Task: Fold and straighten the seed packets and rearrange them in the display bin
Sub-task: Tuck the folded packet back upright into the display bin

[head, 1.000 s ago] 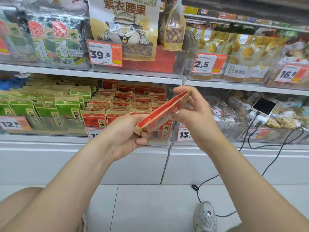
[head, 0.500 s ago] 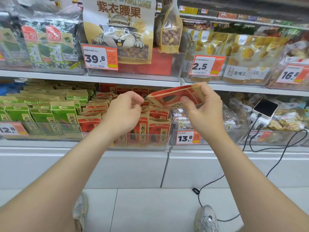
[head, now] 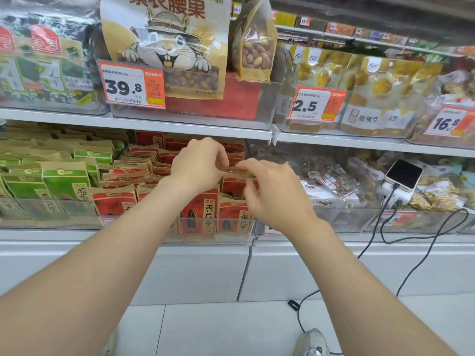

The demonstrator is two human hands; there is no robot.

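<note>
Red and brown seed packets [head: 198,217] stand in rows in a clear display bin [head: 218,229] on the lower shelf. My left hand [head: 198,165] and my right hand [head: 272,191] meet over the right rows of the bin. Between their fingertips they pinch the top edge of one red seed packet [head: 237,170], which lies nearly flat and is mostly hidden by my fingers. More red packets [head: 120,173] fill the left rows, some leaning and creased.
Green seed packets [head: 61,181] fill the bin to the left. A clear bin of mixed snack bags [head: 331,181] stands to the right, with a phone [head: 403,174] on a charger and a black cable [head: 380,240] hanging to the floor. An upper shelf [head: 144,124] with price tags overhangs.
Both hands have moved forward and down from in front of the shelf into the bin, carrying the red packet with them. The left hand has rejoined the right on the packet.
</note>
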